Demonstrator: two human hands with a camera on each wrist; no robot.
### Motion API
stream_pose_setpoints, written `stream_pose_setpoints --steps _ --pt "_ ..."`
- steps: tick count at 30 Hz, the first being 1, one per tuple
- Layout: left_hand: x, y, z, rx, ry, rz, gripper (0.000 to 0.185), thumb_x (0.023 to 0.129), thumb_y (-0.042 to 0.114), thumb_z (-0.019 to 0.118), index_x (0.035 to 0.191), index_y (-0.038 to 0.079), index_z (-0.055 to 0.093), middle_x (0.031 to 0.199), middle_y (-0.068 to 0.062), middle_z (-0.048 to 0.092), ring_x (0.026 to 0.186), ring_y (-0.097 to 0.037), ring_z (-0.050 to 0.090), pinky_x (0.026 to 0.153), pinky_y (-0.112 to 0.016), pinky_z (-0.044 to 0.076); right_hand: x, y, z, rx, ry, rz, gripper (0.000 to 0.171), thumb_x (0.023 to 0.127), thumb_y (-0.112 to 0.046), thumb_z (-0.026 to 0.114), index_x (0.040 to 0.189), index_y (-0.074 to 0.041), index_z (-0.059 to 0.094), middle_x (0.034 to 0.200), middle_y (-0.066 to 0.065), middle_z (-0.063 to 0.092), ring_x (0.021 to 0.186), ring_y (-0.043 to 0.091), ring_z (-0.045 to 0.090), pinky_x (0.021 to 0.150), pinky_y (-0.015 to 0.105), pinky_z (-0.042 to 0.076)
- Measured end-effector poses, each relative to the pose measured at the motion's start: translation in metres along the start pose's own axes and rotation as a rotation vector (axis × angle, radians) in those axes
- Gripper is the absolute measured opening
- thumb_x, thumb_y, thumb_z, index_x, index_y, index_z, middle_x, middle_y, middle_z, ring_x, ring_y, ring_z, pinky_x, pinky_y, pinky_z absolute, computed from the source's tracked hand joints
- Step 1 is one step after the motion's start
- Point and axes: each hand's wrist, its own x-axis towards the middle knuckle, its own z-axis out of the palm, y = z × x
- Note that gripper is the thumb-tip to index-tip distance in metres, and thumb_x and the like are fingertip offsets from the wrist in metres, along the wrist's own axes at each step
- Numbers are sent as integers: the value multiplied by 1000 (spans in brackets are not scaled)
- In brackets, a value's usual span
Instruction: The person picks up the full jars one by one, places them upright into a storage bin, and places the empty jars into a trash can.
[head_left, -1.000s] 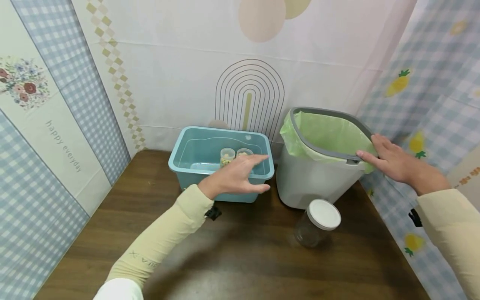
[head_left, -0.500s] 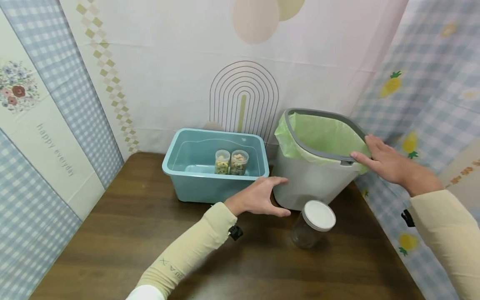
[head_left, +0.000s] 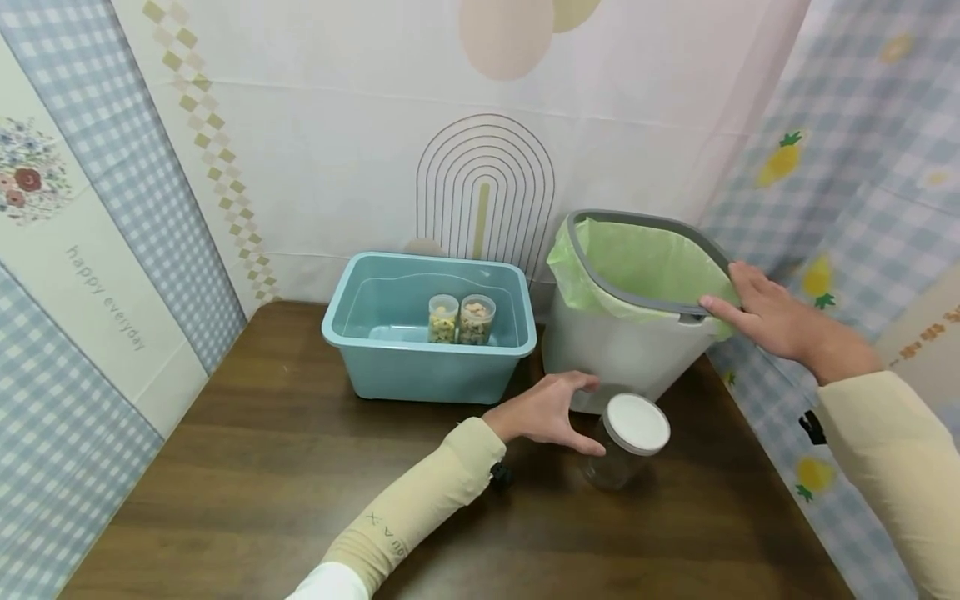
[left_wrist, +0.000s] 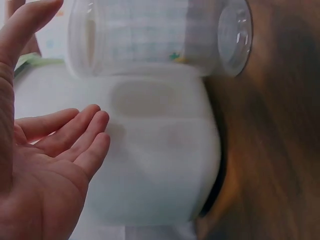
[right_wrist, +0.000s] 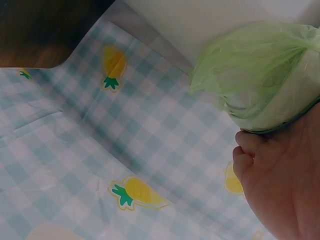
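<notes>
Behind the left hand [head_left: 546, 410], the jar's [head_left: 622, 446] base hidden; contents unclear.

Pretty close-up angle here. The right hand [right_wrist: 280, 187] fills the bottom right corner, with the fingertips [right_wrist: 246, 145] pressed up against the rim of the white bin [right_wrist: 280, 107]. A bunched-up fold of the green bag [right_wrist: 250, 60] hangs over that rim and down the bin's outer wall. Most of the rest is blue-and-white checked cloth [right_wrist: 90, 150] printed with yellow pineapples [right_wrist: 137, 192], one near the top and one lower down. A dark brown tabletop [right_wrist: 45, 30] shows in the top left corner.
</notes>
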Motion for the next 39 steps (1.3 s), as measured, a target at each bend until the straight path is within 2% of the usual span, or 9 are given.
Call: stream_pose_setpoints --steps 11,18,27,31,39 --pt "14 -1 31 -7 21 9 97 79 52 90 155 8 49 154 -7 57 139 -17 56 116 -25 48 3 3 -1 -21 7 12 96 111 -63 29 164 1 -20 171 28 -26 159 54 -18 124 76 -6" --pt "19 0 42 9 37 10 97 79 52 90 154 7 49 151 -8 59 138 -16 58 115 -25 49 2 3 -2 -15 3 17 97 110 -63 29 164 1 -20 171 28 -25 159 54 -17 124 77 -4" --pt "21 -9 58 -22 73 33 89 78 49 92 148 8 55 140 -4 66 127 -10 63 107 -16 50 1 -2 1 8 2 10 97 110 -63 31 165 1 -18 172 27 -25 159 55 -17 123 79 -2" --pt "22 -10 60 -50 91 41 86 77 46 94 146 9 57 138 -4 67 125 -10 65 105 -15 51 0 -3 1 2 5 14 97 110 -64 31 165 1 -18 172 28 -24 159 55 -16 122 80 -1" --pt "20 -10 55 -34 82 49 85 77 47 93 145 9 58 137 -4 68 124 -9 65 105 -15 51 -1 -2 -1 -7 7 20 98 110 -65 30 165 0 -17 172 28 -24 159 55 -16 123 79 -1"
